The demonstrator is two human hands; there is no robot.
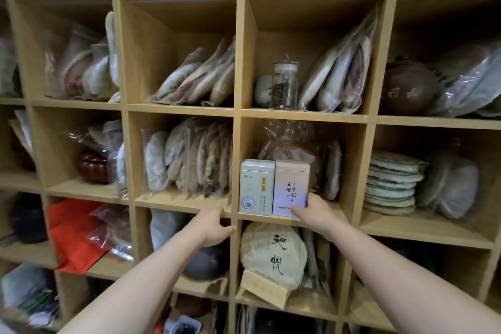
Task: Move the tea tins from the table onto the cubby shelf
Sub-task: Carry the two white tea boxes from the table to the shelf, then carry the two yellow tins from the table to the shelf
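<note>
Two tea tins stand upright side by side at the front of one cubby of the wooden shelf point(303, 114). The white-green tin point(256, 187) is on the left, the pink tin point(290, 187) on the right, and they touch. My right hand point(311, 210) holds the pink tin at its lower right corner, thumb on the front face and fingers round its side. My left hand point(214, 225) rests on the shelf's front edge just left of that cubby, fingers curled over the board point(184, 205). Bagged tea cakes stand behind the tins.
Neighbouring cubbies hold bagged tea cakes point(189, 160), a glass jar point(284, 83), a brown clay pot point(406, 88), a stack of bare tea cakes point(391, 184) and a large wrapped cake on a stand point(273, 252) directly below. A red bag point(73, 233) lies lower left.
</note>
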